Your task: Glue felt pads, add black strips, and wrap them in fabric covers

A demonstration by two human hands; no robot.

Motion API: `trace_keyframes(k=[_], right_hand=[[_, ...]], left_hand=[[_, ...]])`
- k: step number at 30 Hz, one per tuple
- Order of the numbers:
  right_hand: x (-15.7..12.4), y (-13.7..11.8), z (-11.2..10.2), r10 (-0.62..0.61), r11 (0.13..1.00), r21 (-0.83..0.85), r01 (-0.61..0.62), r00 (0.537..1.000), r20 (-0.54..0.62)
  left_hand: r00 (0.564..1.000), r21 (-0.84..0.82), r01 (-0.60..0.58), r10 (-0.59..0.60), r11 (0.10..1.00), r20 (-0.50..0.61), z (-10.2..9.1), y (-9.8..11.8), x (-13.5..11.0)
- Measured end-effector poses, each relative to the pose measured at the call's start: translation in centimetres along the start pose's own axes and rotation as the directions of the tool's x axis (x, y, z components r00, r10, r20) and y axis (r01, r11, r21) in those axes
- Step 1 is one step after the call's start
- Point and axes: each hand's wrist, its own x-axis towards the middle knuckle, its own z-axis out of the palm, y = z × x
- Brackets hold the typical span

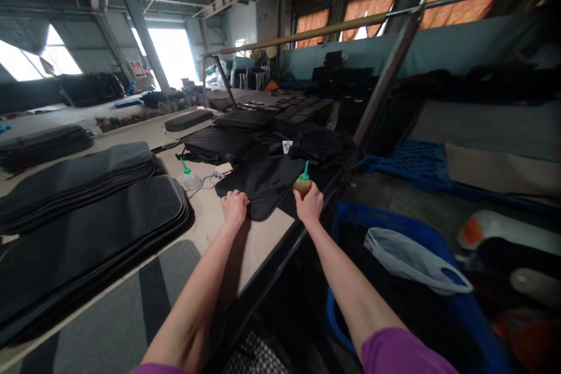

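My right hand [309,203] is closed round a small brown squeeze bottle [302,185] with a green nozzle, held upright over the right edge of the table. My left hand [234,207] rests on the tabletop with its fingers curled on the near edge of a black fabric piece [263,178] that lies flat in front of me. Both forearms reach forward from purple sleeves.
A second clear bottle with a green nozzle [190,176] stands left of the fabric beside a cord. Stacks of black mats [92,216] cover the table's left side, more black pieces [219,143] lie further back. A blue crate [394,234] with a white bag [412,257] sits right of the table.
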Motion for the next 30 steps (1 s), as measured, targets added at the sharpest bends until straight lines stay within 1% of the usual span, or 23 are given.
trace_keyframes(k=[2, 4, 7, 9, 11, 14, 16, 19, 21, 23, 24, 25, 26, 27, 28, 29, 30], right_hand=[[0.1, 0.2, 0.1, 0.007, 1.000, 0.000, -0.007, 1.000, 0.000], [0.1, 0.3, 0.1, 0.013, 1.000, 0.002, -0.013, 1.000, 0.004], [0.1, 0.3, 0.0, 0.016, 1.000, 0.009, -0.017, 1.000, 0.016], [0.0, 0.2, 0.0, 0.019, 1.000, 0.017, -0.019, 1.000, 0.023], [-0.1, 0.0, -0.1, 0.023, 0.999, 0.028, -0.024, 0.999, 0.032], [0.2, -0.2, -0.3, 0.029, 0.998, 0.055, -0.033, 0.998, 0.061], [0.7, -0.2, -0.8, 0.025, 0.996, 0.081, -0.033, 0.995, 0.100], [1.0, -0.2, -2.7, 0.018, 0.992, 0.118, -0.035, 0.989, 0.148], [0.0, -0.8, -4.8, -0.012, 0.988, 0.157, -0.006, 0.993, 0.118], [-2.2, -1.9, -7.1, -0.075, 0.963, 0.263, 0.059, 0.996, 0.052], [-3.6, -2.8, -8.2, -0.106, 0.934, 0.347, 0.084, 0.993, 0.044], [-5.1, -3.7, -9.1, -0.128, 0.895, 0.441, 0.071, 0.987, 0.102], [-6.6, -4.8, -9.7, -0.153, 0.846, 0.534, 0.009, 0.962, 0.227], [-7.9, -5.8, -10.0, -0.172, 0.790, 0.605, -0.104, 0.908, 0.381], [-9.0, -6.9, -9.9, -0.185, 0.737, 0.638, -0.223, 0.841, 0.509], [-9.8, -7.8, -9.5, -0.194, 0.694, 0.644, -0.323, 0.777, 0.599], [-10.3, -8.7, -8.7, -0.190, 0.654, 0.638, -0.406, 0.729, 0.658]], left_hand=[[1.000, 0.014, -0.020, 0.020, 1.000, 0.001, -0.5, 0.2, 0.4], [0.999, 0.030, -0.045, 0.045, 0.999, 0.003, -1.3, 0.4, 0.6], [0.996, 0.057, -0.092, 0.092, 0.994, 0.004, -3.0, 0.8, -0.2], [0.993, 0.072, -0.119, 0.119, 0.990, 0.008, -4.3, 0.6, -1.6], [0.987, 0.105, -0.158, 0.159, 0.982, 0.000, -5.6, -0.1, -3.6], [0.973, 0.206, -0.216, 0.228, 0.954, -0.040, -7.8, -1.8, -7.1], [0.967, 0.280, -0.223, 0.248, 0.934, -0.054, -9.4, -3.0, -9.2], [0.978, 0.350, -0.189, 0.209, 0.918, -0.021, -11.5, -4.2, -11.2], [0.988, 0.376, -0.141, 0.155, 0.916, -0.007, -12.6, -4.7, -11.6], [0.994, 0.381, -0.079, 0.100, 0.921, -0.036, -13.4, -4.9, -11.4], [0.995, 0.365, -0.049, 0.077, 0.930, -0.065, -13.6, -4.9, -11.1], [0.994, 0.329, -0.019, 0.055, 0.944, -0.099, -13.9, -4.9, -10.8], [0.990, 0.270, 0.006, 0.034, 0.963, -0.140, -14.1, -4.9, -10.5], [0.983, 0.184, 0.015, 0.020, 0.983, -0.181, -14.2, -4.8, -10.2], [0.975, 0.074, -0.001, 0.017, 0.997, -0.219, -14.4, -4.8, -10.0], [0.967, -0.051, -0.038, 0.024, 0.998, -0.252, -14.6, -4.7, -9.9], [0.960, -0.174, -0.088, 0.037, 0.981, -0.278, -14.8, -4.7, -10.0]])
